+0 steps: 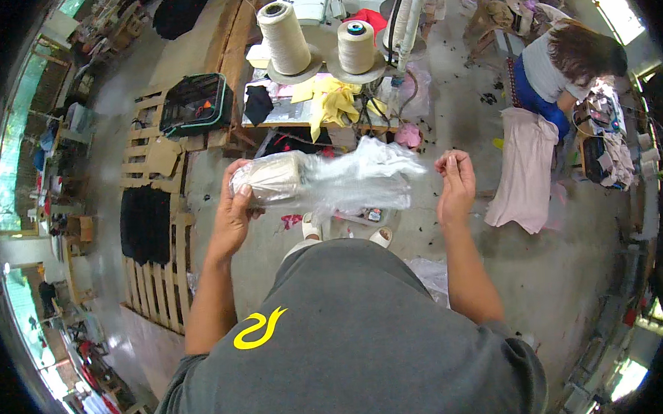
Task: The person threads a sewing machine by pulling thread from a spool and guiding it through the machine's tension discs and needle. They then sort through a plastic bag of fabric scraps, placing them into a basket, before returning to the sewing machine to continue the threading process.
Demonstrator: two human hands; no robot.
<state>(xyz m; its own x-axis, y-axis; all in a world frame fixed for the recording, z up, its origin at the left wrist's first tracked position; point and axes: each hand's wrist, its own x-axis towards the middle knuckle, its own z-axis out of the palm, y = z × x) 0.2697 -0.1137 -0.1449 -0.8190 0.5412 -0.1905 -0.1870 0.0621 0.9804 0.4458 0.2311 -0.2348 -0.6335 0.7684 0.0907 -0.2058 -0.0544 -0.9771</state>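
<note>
My left hand [235, 201] grips a beige cone of thread [281, 174] lying on its side inside a clear plastic bag [357, 187]. The thumb lies on the near side of the wrapped cone. From the cone the loose, crumpled part of the bag stretches to the right, its edges slightly blurred. Just past the bag's right end is my right hand [456, 182], raised, with its fingertips drawn together. A small gap shows between those fingers and the plastic. Whether anything thin is pinched in them I cannot make out.
Ahead stands a sewing table with upright thread cones [285, 37] and yellow cloth [329, 98]. A black crate [195, 103] and black fabric [146, 224] rest on wooden pallets at left. A seated person [557, 68] works at right beside draped pink cloth [521, 171].
</note>
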